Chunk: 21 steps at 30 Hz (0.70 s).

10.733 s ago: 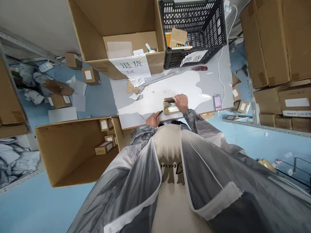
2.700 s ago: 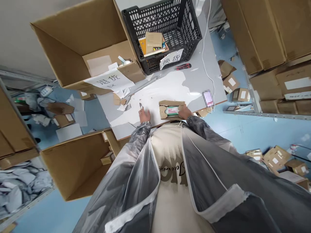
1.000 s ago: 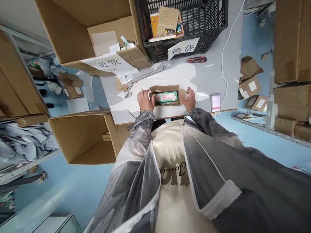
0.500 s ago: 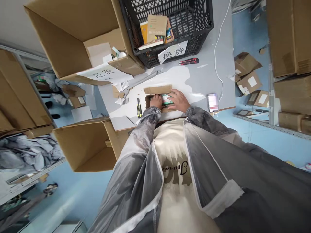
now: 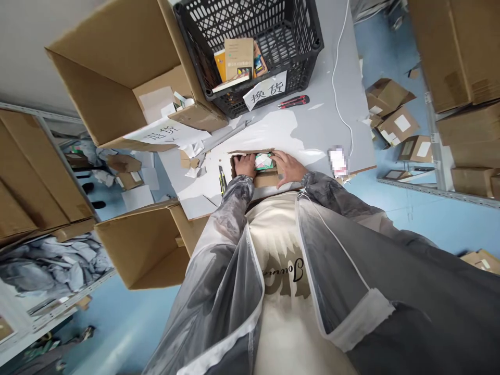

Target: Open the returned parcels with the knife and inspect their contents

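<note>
A small opened cardboard box (image 5: pixel 266 180) lies at the table's near edge, right in front of me. Inside it shows a green and white item (image 5: pixel 264 161), its kind not clear. My left hand (image 5: pixel 245 165) reaches into the box's left end with curled fingers, the tips hidden beside the item. Around the right side of the box goes my right hand (image 5: pixel 289 166), fingers over the rim and thumb apart toward the near flap. A yellow and black utility knife (image 5: pixel 222 180) lies left of the box.
Behind are a black crate (image 5: pixel 308 67) with books and a large labelled carton (image 5: pixel 105 57). A red and black cutter (image 5: pixel 294 101) lies by the crate. A phone (image 5: pixel 338 161) with a white cable sits at right. Another open carton (image 5: pixel 136 255) stands low left.
My right hand has moved off the green and white item to the box's right side, uncovering more of it. The far flap no longer stands out as broadly. My view has shifted slightly.
</note>
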Available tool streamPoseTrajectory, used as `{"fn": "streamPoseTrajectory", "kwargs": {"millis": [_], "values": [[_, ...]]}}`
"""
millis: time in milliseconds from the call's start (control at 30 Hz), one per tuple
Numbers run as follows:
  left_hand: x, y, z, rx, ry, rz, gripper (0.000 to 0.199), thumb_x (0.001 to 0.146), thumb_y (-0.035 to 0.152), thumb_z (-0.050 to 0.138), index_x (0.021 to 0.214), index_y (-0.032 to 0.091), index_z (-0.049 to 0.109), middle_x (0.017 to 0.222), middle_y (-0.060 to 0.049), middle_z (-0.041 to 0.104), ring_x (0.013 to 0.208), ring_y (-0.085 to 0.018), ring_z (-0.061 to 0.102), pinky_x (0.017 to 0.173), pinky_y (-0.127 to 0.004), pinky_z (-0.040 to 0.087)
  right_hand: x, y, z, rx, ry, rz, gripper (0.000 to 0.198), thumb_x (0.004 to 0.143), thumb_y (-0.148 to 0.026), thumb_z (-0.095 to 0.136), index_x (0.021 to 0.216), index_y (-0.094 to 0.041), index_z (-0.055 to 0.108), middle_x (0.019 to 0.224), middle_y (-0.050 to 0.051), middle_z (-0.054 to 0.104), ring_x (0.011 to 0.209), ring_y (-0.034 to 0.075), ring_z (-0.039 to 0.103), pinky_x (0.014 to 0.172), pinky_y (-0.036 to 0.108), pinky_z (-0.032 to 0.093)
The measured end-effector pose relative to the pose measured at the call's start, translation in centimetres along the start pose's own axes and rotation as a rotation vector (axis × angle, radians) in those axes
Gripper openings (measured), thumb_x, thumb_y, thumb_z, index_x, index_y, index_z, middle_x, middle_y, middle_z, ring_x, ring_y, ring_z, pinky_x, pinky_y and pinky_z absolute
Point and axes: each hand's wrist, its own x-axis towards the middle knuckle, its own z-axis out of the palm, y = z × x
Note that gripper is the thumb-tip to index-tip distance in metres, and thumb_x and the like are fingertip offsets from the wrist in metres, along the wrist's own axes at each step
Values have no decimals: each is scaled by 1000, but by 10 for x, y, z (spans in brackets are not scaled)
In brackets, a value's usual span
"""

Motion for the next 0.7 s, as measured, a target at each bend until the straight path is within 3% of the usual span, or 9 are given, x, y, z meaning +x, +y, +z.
{"fn": "streamPoseTrajectory", "kwargs": {"millis": [133,233,400,500,600,700], "values": [[-3,-17,-26,-7,22,20,81,93,19,84,172,15,65,168,-28,76,159,-51,61,143,-70,31,15,5,2,-52,7,14,171,61,-83,122,198,-18,43,201,28,36,181,61,44,153,72,41],[-2,-27,-44,-64,110,-12,90,93,20,86,179,14,60,170,-27,74,161,-50,60,142,-67,32,39,2,9,-46,69,25,183,61,-82,122,203,-16,28,205,29,28,182,64,44,152,77,42],[6,-47,-69,-164,255,-128,76,102,24,84,174,14,63,168,-25,74,164,-46,60,142,-62,35,85,-13,16,47,177,8,178,73,-77,118,207,-23,15,208,22,24,186,62,40,156,75,39],[10,-62,-81,-210,270,-193,79,100,18,86,175,14,61,170,-24,73,164,-43,60,143,-60,37,111,-17,18,117,240,27,171,78,-75,116,207,-27,15,208,18,22,190,58,33,159,73,32],[9,-74,-86,-249,313,-219,82,98,19,91,174,13,62,174,-26,69,169,-45,54,149,-67,31,132,-13,24,213,323,136,171,81,-77,113,206,-17,12,209,25,14,194,57,23,160,72,30],[8,-79,-80,-239,409,-312,84,92,25,97,170,19,68,184,-28,58,183,-54,36,150,-82,23,150,-4,35,343,272,229,174,78,-80,112,204,-12,14,206,32,23,194,56,25,158,72,32]]}}
